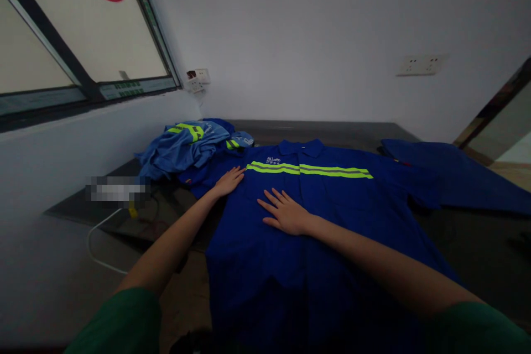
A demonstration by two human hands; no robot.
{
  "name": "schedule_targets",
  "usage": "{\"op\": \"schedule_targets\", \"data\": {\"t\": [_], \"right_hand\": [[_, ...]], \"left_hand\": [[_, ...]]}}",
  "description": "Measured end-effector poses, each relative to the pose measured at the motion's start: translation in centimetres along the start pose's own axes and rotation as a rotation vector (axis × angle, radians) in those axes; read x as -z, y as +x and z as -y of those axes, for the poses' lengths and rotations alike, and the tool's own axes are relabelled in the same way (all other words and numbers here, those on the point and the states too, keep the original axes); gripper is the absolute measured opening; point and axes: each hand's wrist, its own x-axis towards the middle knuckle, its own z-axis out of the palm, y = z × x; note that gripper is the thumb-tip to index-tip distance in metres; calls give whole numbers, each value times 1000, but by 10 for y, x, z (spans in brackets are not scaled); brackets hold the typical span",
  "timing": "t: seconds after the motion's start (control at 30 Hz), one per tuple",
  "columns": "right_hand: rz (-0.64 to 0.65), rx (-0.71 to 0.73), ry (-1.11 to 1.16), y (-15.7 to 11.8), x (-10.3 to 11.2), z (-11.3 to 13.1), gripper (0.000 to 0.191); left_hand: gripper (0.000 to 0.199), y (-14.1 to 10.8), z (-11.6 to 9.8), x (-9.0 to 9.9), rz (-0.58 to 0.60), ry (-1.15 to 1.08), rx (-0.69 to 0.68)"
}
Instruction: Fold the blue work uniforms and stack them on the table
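Observation:
A dark blue short-sleeved shirt [332, 199] lies spread out with its collar toward the wall and a yellow-green reflective band across the chest. Its lower part hangs toward me, over the near side. My left hand [230, 181] rests flat near the left armhole, beside the end of the band, fingers stretched out. Flat on the shirt's front, below the band, lies my right hand [285, 212] with its fingers spread. Neither hand grips anything.
Crumpled blue clothes [182, 146] with reflective strips are heaped at the back left. A folded dark blue garment [468, 174] lies on the right of the dark table [323, 130]. A white cable [93, 254] hangs at the left edge. Wall sockets and a window are behind.

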Motion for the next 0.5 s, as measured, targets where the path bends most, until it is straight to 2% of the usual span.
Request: {"op": "schedule_targets", "data": {"t": [0.17, 0.3, 0.4, 0.5], "right_hand": [[-7, 21, -7, -17, -1, 6, 62], [47, 56, 54, -40, 16, 14, 59], [32, 61, 208, -80, 40, 20, 48], [-43, -69, 497, -148, 62, 22, 40]], "left_hand": [[61, -4, -1, -3, -32, 98, -44], [67, -5, -2, -6, -46, 100, -56], [73, -6, -2, -5, -105, 40, -75], [69, -12, -7, 2, -286, -92, -170]]}}
